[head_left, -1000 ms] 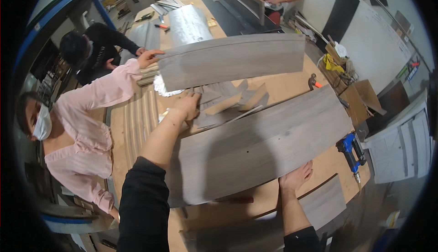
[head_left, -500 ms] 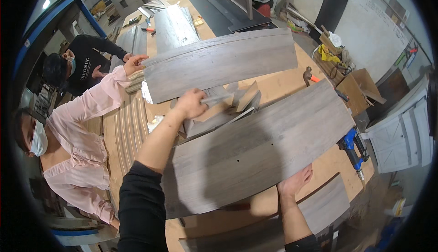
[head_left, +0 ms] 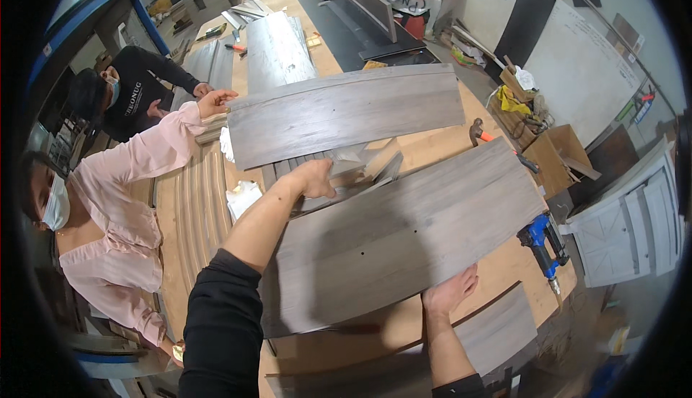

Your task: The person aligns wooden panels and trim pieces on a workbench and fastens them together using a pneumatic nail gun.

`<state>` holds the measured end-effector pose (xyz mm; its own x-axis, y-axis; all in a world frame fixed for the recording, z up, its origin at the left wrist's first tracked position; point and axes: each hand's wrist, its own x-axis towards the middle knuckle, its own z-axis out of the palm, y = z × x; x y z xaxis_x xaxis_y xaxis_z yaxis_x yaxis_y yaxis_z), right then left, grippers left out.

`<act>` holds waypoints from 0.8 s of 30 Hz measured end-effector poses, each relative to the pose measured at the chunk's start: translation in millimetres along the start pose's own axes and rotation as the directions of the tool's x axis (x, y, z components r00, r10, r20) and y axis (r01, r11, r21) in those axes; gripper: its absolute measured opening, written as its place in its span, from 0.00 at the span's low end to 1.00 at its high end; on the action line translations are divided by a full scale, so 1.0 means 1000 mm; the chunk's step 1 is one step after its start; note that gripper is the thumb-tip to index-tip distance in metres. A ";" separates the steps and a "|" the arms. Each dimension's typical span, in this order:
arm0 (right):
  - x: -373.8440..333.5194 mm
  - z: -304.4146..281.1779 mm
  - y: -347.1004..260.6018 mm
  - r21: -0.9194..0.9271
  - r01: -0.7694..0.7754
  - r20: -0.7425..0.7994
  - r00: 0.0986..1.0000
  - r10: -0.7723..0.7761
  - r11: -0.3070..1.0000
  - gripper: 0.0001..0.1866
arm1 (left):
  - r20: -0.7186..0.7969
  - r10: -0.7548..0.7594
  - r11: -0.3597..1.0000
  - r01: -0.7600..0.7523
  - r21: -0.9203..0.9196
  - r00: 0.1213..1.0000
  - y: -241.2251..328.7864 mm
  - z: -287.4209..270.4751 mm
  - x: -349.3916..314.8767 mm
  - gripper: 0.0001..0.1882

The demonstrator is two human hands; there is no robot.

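A grey board with two small dark holes lies across the middle of the surface, slanting up to the right. The right hand is at its near edge, palm up against the wood, fingers close together and lightly bent; I cannot tell how firmly it grips. The left hand reaches past the board's far edge to a pile of offcuts, fingers bent and apart from the thumb; whether they pinch a piece I cannot tell. Just behind the pile is a second board, with a co-worker's hand at its left end. A hammer lies beyond the first board's right end, and a blue nail gun beside that end. Long strips run along the left, next to crumpled white paper. A curved-looking plank lies near the right forearm.
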<state>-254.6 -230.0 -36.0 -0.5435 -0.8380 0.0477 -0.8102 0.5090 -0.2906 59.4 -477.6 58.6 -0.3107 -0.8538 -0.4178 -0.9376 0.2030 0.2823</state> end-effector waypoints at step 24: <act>0.000 0.000 -0.003 0.162 0.036 -0.108 0.994 -0.019 0.986 0.28 | 0.098 0.068 0.948 -0.034 -0.316 0.993 -0.028 0.033 -0.021 0.36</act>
<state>-252.5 -231.2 -35.0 -0.5490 -0.8211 0.1564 -0.7832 0.4400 -0.4394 87.1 -450.0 30.9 -0.3878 -0.7870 -0.4798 -0.8289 0.0700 0.5551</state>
